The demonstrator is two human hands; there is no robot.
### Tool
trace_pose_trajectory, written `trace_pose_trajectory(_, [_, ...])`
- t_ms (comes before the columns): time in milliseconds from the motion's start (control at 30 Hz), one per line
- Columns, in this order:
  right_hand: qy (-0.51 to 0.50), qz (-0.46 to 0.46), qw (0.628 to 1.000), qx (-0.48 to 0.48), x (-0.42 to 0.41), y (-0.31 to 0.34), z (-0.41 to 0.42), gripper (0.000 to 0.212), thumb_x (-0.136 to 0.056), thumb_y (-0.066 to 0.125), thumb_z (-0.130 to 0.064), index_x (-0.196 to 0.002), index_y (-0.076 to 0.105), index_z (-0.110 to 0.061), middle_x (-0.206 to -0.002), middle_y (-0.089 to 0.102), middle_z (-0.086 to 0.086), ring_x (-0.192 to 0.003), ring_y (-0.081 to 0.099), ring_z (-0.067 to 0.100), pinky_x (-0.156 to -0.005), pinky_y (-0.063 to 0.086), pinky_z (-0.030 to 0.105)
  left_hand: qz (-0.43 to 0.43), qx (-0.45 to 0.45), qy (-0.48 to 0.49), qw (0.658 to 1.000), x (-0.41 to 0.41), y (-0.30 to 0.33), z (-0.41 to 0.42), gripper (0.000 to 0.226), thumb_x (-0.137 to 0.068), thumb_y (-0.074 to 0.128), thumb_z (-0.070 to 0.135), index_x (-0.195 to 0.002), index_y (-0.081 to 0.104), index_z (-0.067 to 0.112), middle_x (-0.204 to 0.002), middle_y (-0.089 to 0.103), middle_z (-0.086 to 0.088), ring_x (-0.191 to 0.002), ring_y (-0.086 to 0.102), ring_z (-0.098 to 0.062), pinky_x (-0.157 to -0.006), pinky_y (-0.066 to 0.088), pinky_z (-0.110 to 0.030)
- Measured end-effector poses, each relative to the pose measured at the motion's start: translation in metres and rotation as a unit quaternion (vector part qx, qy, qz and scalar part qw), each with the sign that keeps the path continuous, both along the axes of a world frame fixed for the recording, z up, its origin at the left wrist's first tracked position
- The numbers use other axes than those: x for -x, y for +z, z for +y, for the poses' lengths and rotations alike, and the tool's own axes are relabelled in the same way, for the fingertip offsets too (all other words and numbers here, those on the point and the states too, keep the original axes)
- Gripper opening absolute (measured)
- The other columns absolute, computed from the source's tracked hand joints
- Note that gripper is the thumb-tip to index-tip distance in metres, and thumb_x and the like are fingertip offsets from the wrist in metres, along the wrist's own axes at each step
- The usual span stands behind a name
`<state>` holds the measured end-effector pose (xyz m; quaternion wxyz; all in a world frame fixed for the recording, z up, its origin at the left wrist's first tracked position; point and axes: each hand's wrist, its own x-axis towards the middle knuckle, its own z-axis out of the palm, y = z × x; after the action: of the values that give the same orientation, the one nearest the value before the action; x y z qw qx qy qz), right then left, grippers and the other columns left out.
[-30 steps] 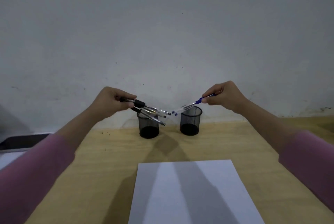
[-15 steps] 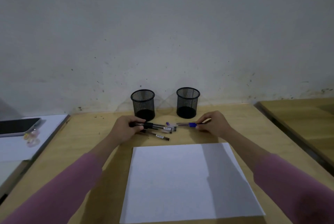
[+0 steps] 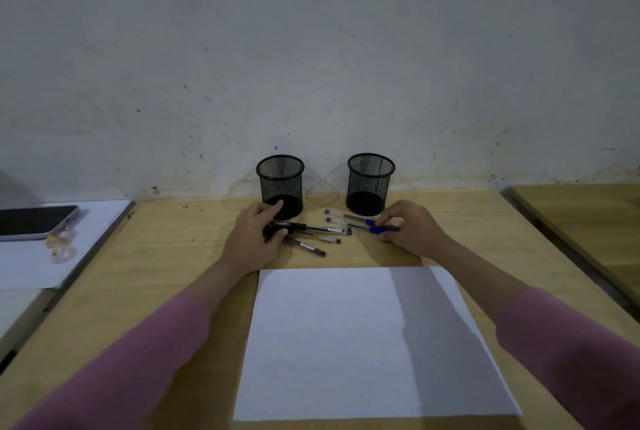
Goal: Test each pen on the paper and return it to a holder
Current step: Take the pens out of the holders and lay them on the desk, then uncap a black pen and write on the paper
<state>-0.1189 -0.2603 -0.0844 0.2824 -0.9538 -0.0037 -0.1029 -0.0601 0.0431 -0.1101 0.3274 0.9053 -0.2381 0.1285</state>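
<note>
Two black mesh holders stand by the wall, the left holder (image 3: 280, 185) and the right holder (image 3: 370, 183), both with no pens showing inside. Several black pens (image 3: 311, 239) lie on the desk in front of the left holder, with my left hand (image 3: 254, 239) resting over their cap ends, fingers loosely spread. Blue pens (image 3: 360, 223) lie in front of the right holder; my right hand (image 3: 412, 232) pinches their blue ends against the desk. A blank white paper (image 3: 363, 339) lies nearer to me.
A phone (image 3: 34, 221) lies on white sheets (image 3: 52, 256) on the neighbouring desk at left, with small clear trinkets (image 3: 60, 244) beside it. Another wooden desk (image 3: 588, 221) starts at the right, across a narrow gap. The wall runs right behind the holders.
Both hands came down from above the holders and laid their bundles of pens on the desk. The left hand's fingers have loosened over the black pens.
</note>
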Motion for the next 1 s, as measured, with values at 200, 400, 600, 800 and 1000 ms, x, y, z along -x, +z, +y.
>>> trace_pose_trajectory(200, [0.046, -0.067, 0.997, -0.013, 0.003, 0.012, 0.033, 0.012, -0.074, 0.074, -0.002, -0.084, 0.074, -0.008, -0.093, 0.068, 0.005, -0.086, 0.060, 0.015, -0.072, 0.040, 0.009, -0.005, 0.025, 0.023, 0.999, 0.014, 0.013, 0.012, 0.053, -0.081, 0.066, 0.030, -0.129, 0.052, 0.012, -0.121, 0.052, -0.006, -0.114, 0.046, -0.025, -0.093, 0.031, -0.027])
trace_pose_trajectory(400, [0.091, -0.047, 0.992, -0.071, 0.000, 0.013, 0.091, 0.005, -0.078, 0.072, -0.011, -0.082, 0.075, -0.012, -0.078, 0.067, -0.005, -0.077, 0.061, 0.013, -0.075, 0.051, 0.025, 0.037, 0.072, 0.013, 0.997, 0.055, 0.017, 0.036, 0.041, -0.081, 0.067, 0.032, -0.120, 0.058, 0.020, -0.117, 0.051, 0.004, -0.110, 0.049, -0.010, -0.084, 0.037, -0.012])
trace_pose_trajectory(600, [0.107, -0.001, 0.992, -0.068, -0.013, 0.000, 0.144, 0.010, -0.079, 0.071, -0.022, -0.086, 0.074, -0.015, -0.086, 0.072, 0.000, -0.080, 0.064, 0.012, -0.078, 0.055, 0.035, 0.082, 0.006, 0.015, 0.996, 0.074, -0.002, 0.057, 0.053, -0.070, 0.057, 0.058, -0.115, 0.060, 0.031, -0.115, 0.054, 0.009, -0.109, 0.049, -0.011, -0.095, 0.042, -0.032])
trace_pose_trajectory(800, [0.098, 0.019, 0.993, -0.070, -0.024, -0.006, 0.175, 0.023, -0.070, 0.080, -0.030, -0.073, 0.070, -0.009, -0.072, 0.068, 0.003, -0.070, 0.062, 0.017, -0.064, 0.052, 0.035, 0.059, -0.040, 0.012, 0.997, 0.072, -0.010, 0.056, 0.043, -0.068, 0.051, 0.066, -0.103, 0.065, 0.045, -0.115, 0.051, 0.012, -0.107, 0.044, -0.011, -0.093, 0.043, -0.037])
trace_pose_trajectory(1000, [0.075, 0.029, 0.996, -0.049, -0.034, -0.009, 0.180, 0.006, -0.071, 0.069, -0.012, -0.069, 0.070, -0.007, -0.072, 0.069, 0.005, -0.069, 0.063, 0.016, -0.067, 0.057, 0.041, 0.058, -0.054, 0.011, 0.997, 0.073, -0.009, 0.056, 0.046, -0.069, 0.046, 0.067, -0.106, 0.065, 0.045, -0.119, 0.052, 0.010, -0.107, 0.044, -0.012, -0.091, 0.043, -0.036])
